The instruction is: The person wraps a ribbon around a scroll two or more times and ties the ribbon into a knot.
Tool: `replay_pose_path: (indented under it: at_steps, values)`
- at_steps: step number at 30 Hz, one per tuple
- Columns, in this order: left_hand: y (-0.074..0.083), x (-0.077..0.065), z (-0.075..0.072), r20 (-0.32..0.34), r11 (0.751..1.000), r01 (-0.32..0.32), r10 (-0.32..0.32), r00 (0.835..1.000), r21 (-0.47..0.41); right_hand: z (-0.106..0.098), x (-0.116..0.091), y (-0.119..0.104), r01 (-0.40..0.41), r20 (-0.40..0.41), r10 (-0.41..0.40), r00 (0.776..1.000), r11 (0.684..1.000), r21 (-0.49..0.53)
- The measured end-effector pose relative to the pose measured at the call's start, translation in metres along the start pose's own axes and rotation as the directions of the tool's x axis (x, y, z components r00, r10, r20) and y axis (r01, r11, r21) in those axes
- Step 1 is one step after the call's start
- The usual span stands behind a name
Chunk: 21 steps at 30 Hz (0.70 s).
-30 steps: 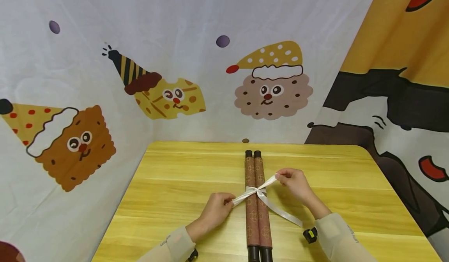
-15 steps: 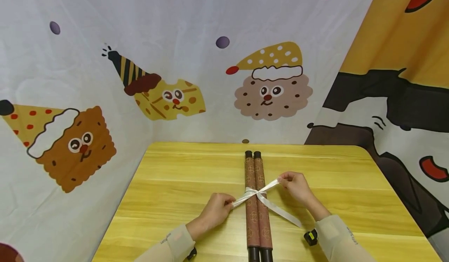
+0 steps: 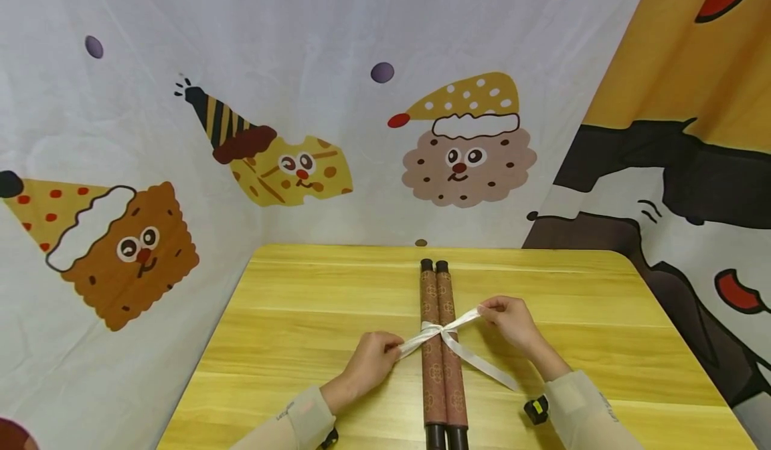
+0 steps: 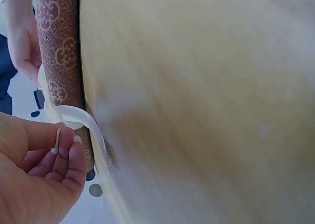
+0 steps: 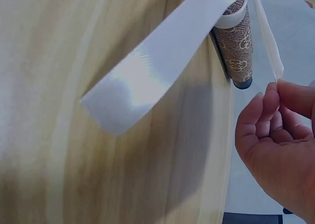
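Note:
Two rolled scrolls (image 3: 434, 376) with reddish-brown patterned cloth and dark end knobs lie side by side on the table. A white ribbon (image 3: 415, 341) wraps around their middle and crosses in a knot (image 3: 442, 330) on top. Left of the scrolls, my left hand (image 3: 369, 363) pinches one folded length of ribbon between thumb and fingers. On the other side my right hand (image 3: 510, 323) pinches a second length, drawn out up and to the right. A loose ribbon tail (image 5: 147, 66) hangs to the right of the scrolls, its cut end free.
The yellow wood-grain table (image 3: 289, 303) has rounded far corners. Behind it hangs a white cloth (image 3: 337, 48) printed with cartoon snacks in party hats. Small black devices sit at both wrists, one by the right sleeve (image 3: 578, 403).
My right hand has shifted slightly right and down with its ribbon length. The loose tail's end has moved a little left. My left hand is nearly still.

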<state>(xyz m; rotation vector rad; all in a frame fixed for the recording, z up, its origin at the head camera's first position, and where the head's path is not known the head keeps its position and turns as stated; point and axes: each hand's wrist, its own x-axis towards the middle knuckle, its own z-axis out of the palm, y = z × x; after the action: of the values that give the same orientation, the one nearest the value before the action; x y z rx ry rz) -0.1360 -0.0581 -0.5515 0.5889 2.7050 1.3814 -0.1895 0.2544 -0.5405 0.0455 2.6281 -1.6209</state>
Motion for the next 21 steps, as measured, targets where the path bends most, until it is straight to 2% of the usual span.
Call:
replay_pose_path:
  at_steps: [6,12,15,21]
  values:
    - [-0.008,0.004,-0.004,-0.038,1.000,-0.015,0.014,0.999,-0.006,0.002,-0.003,0.005,-0.011,0.007,0.011,1.000,1.000,0.026]
    - [-0.012,0.011,-0.010,-0.052,0.997,0.055,-0.058,0.997,-0.052,0.007,-0.008,0.008,-0.030,0.045,0.028,0.999,0.998,0.056]
    - [-0.014,0.013,-0.013,-0.055,0.996,0.068,-0.070,0.996,-0.050,0.008,-0.010,0.009,-0.036,0.056,0.033,0.998,0.998,0.059]
    - [-0.019,0.016,-0.025,-0.087,0.998,0.042,-0.046,0.995,-0.049,-0.001,-0.015,0.010,-0.031,0.075,0.026,0.997,0.998,0.062]
